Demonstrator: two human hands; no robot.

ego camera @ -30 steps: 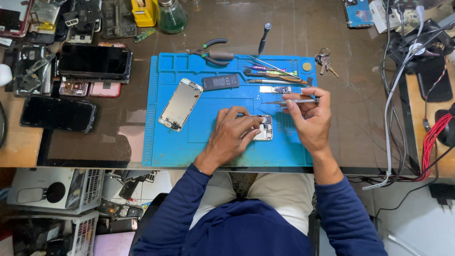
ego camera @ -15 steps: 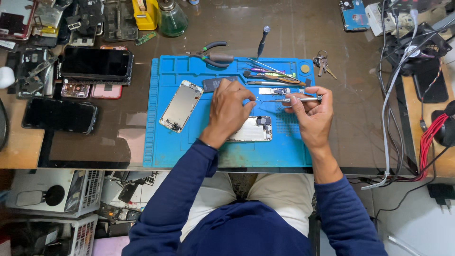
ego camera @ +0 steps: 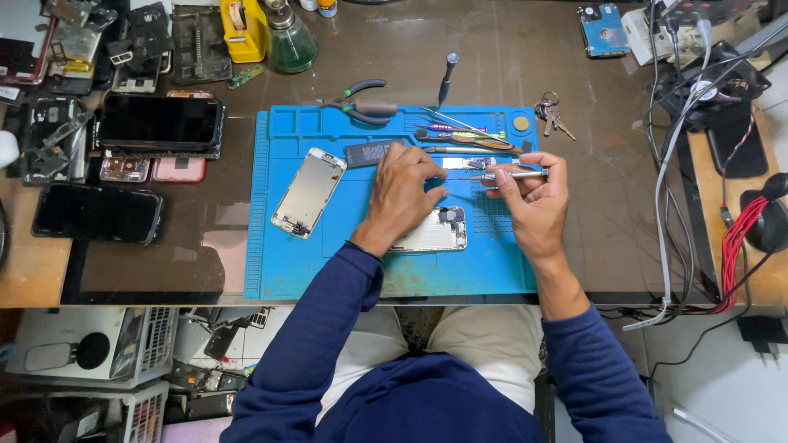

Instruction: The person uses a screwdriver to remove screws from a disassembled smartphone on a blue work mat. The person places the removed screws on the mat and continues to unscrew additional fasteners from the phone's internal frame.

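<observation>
An opened phone body (ego camera: 433,232) lies on the blue work mat (ego camera: 279,262), near its middle. My left hand (ego camera: 402,193) hovers over the phone's upper left, fingers curled and reaching toward the mat's tool tray near a small black battery (ego camera: 368,152); whether it holds anything I cannot tell. My right hand (ego camera: 529,201) grips a thin silver screwdriver (ego camera: 509,175) level, tip pointing left toward the left fingertips. A detached phone screen (ego camera: 309,192) lies face down on the mat's left part.
Pliers (ego camera: 361,104), tweezers and small tools line the mat's top tray. Keys (ego camera: 550,111) lie just right of it. Several phones and parts (ego camera: 160,123) crowd the left of the desk. Cables (ego camera: 681,156) and a red wire bundle (ego camera: 739,238) run along the right.
My left hand left the phone body and moved up toward the tool tray. The right hand kept the screwdriver and stayed nearly in place.
</observation>
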